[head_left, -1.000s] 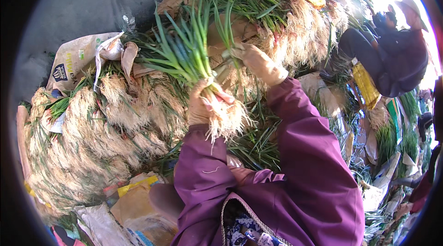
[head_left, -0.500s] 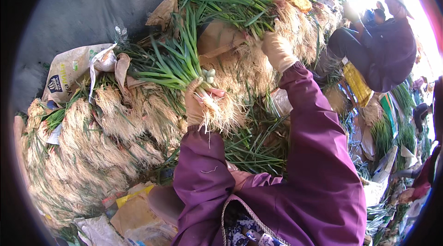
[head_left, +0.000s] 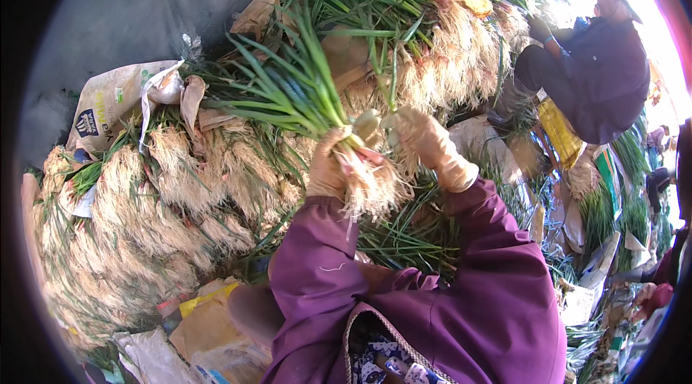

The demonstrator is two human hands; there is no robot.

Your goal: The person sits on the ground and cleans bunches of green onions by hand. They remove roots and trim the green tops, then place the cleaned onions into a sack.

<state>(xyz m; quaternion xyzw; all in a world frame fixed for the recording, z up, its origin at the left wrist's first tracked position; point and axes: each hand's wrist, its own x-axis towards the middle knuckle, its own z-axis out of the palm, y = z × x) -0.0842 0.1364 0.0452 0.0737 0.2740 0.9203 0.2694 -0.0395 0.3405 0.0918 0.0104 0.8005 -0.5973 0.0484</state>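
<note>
The left hand (head_left: 328,168), in a pale glove, is clamped round a bunch of green onions (head_left: 313,99) near its base, in the middle of the view and raised above the ground. The long green leaves fan up and to the left, and the pale roots hang out to the lower right of the fist, with pinkish stems showing between. The right hand (head_left: 425,143), gloved likewise, is just beside it on the right, its fingertips closed on a slim green stalk (head_left: 391,81) that stands nearly upright — whether the two hands touch, I cannot tell. Purple sleeves (head_left: 317,261) reach both wrists. Below the hands, loose green leaves (head_left: 404,243) lie between the forearms. To the left spreads a wide heap of rooted onions (head_left: 144,225), roots facing outward, with a printed beige sack (head_left: 108,99) behind it. Beyond the hands lies another pile of onions (head_left: 461,45), its leaves toward the left and its roots spilling down to the right. A grey sheet (head_left: 137,9) fills the upper left. At the upper right sits a person in dark clothes and a pale hat (head_left: 609,81) — a yellow sack (head_left: 559,132) is near their legs.
</note>
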